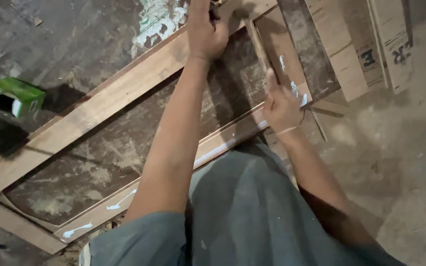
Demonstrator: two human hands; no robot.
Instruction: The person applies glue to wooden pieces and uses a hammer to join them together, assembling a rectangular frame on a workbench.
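Down on the concrete floor (410,162) lies a rectangular wooden frame (99,106), set at a slant, its long rails running from the lower left up toward the top middle of the view; white glue (124,198) streaks the nearer rail and the short end piece by the right hand. Over the frame's far top corner, the left hand (205,29) presses down on the upper rail, its grip curled around something small and dark at the fingertips that I cannot make out; the forearm stretches straight up across the frame's open middle. Meanwhile the right hand (281,106) sits over the near rail close to the frame's right end, its grip wrapped firmly around the wooden handle of a hammer (255,34); the handle slants up and left, and the head, blurred, hovers just beside the left hand at the corner joint. A thin band circles the right wrist; grey clothing fills the bottom of the view. Beyond the frame's right end, several pale boards (341,49) lie side by side on the floor; well apart at the left edge sits a small green box (18,93), partly in shadow.
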